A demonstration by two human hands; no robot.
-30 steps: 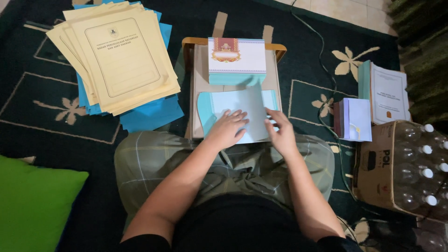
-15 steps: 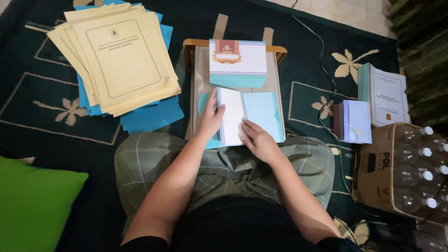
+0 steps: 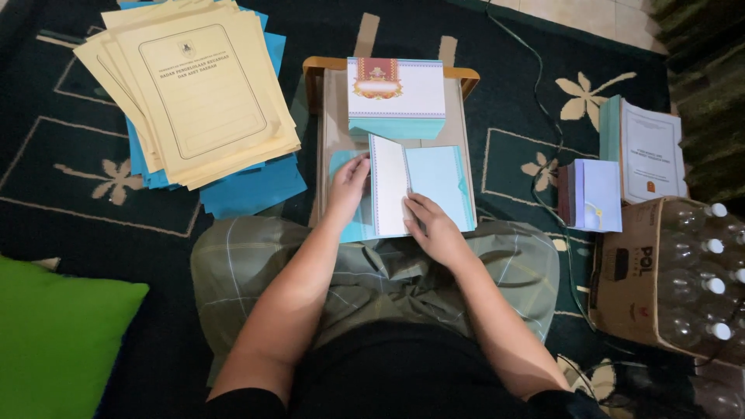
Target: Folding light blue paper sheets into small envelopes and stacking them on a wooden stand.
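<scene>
Head camera looks down on a small wooden bench (image 3: 320, 70) over the person's lap. On it lies a light blue folded card (image 3: 423, 190), half open. The left hand (image 3: 349, 182) lies flat with fingers together on the card's left flap; the right hand (image 3: 431, 229) presses its lower edge, fingers spread. A stack of printed cards (image 3: 396, 97) sits just behind.

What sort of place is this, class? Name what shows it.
Probably a room in a home, used for paperwork: a patterned carpet, a green cushion, a low wooden table and a box of bottles.
</scene>
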